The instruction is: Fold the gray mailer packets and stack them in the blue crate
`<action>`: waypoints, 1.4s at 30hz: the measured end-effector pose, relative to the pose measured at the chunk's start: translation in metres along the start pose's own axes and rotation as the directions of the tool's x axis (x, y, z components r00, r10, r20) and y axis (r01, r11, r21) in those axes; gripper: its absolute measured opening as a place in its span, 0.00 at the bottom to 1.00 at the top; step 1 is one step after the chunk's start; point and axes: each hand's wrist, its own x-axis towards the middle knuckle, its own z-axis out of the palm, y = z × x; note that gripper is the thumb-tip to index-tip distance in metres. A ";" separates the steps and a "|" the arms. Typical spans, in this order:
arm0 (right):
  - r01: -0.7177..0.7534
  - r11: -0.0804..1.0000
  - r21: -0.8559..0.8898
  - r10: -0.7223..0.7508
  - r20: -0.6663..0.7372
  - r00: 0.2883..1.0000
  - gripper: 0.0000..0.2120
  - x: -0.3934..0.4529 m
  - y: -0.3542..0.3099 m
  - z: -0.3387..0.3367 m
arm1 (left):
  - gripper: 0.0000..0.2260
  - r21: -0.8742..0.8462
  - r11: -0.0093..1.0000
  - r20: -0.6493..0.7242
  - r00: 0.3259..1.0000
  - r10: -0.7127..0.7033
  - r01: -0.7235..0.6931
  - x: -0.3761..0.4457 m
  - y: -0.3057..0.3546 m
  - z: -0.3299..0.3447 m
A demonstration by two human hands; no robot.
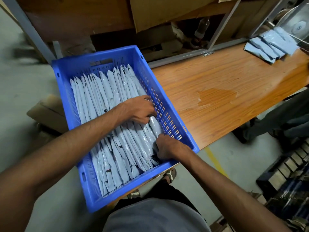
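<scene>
The blue crate (93, 195) sits on the left end of the wooden table, packed with two rows of folded gray mailer packets (100, 91) standing on edge. Both my hands are inside it, by its right wall. My left hand (138, 108) presses down on the packets at the middle of that wall, fingers curled over the top of one folded packet (154, 124). At the near right corner, my right hand (168, 148) grips the lower end of the same packet, wedging it between the row and the crate wall.
A fanned pile of unfolded gray mailers (270, 46) lies at the table's far right. A wet patch (215, 96) marks the wooden tabletop (217, 77). Metal shelving with cardboard boxes stands behind. Another person's dark sleeve (291, 114) is at the right edge.
</scene>
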 end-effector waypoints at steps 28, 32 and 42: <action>-0.167 0.868 0.468 0.138 0.097 0.986 0.18 0.030 0.014 -0.007 | 0.21 -0.120 0.989 0.302 0.952 -0.044 0.084 0.011 0.015 -0.005; -0.149 0.908 0.391 0.190 -0.068 0.979 0.22 0.018 0.009 0.001 | 0.27 -0.058 0.996 0.215 0.976 -0.048 0.062 0.004 0.015 0.007; -0.099 0.943 0.318 0.090 0.042 0.995 0.39 0.022 0.000 0.012 | 0.31 -0.113 0.968 0.120 0.970 -0.210 0.224 -0.052 0.007 0.038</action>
